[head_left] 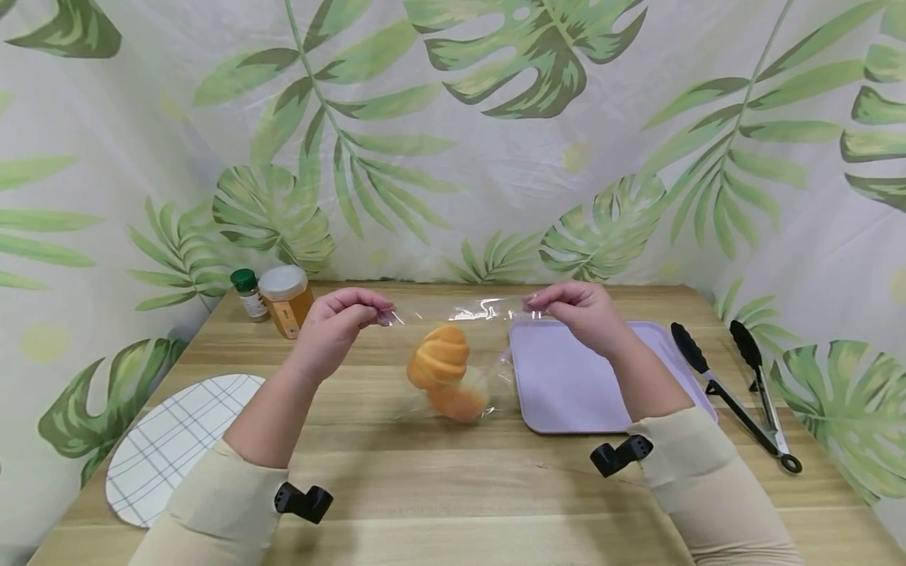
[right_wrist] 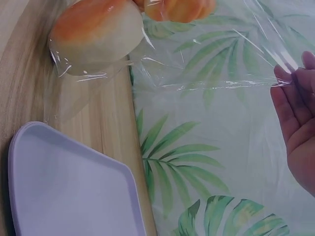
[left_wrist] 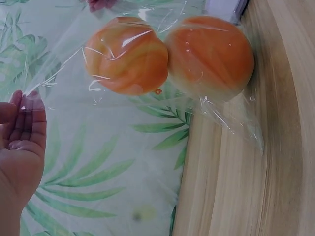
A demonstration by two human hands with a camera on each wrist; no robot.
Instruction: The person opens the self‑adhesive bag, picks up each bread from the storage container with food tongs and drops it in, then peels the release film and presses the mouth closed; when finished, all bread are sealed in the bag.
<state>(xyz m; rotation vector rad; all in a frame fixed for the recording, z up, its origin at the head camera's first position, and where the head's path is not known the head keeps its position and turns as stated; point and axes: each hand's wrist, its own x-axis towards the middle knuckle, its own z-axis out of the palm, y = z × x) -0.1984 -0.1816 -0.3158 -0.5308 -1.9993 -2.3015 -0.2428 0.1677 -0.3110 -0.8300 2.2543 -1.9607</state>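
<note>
A clear plastic bag (head_left: 488, 308) is stretched between both hands over the middle of the table. My left hand (head_left: 338, 326) pinches its upper left corner between thumb and fingers. At the upper right corner, my right hand (head_left: 583, 314) pinches the film the same way. Inside the bag are two bread rolls: a ridged, golden one (head_left: 440, 358) on top and a smooth, round one (head_left: 460, 397) below it. In the left wrist view the ridged roll (left_wrist: 127, 55) and the smooth roll (left_wrist: 211, 58) sit side by side behind the shiny film.
A lilac tray (head_left: 566, 393) lies right of the bag, partly under the right forearm. Black-tipped tongs (head_left: 743, 413) rest beyond it. On the left are a checked oval placemat (head_left: 184, 440), a green-capped jar (head_left: 249, 295) and an amber jar with a white lid (head_left: 286, 303).
</note>
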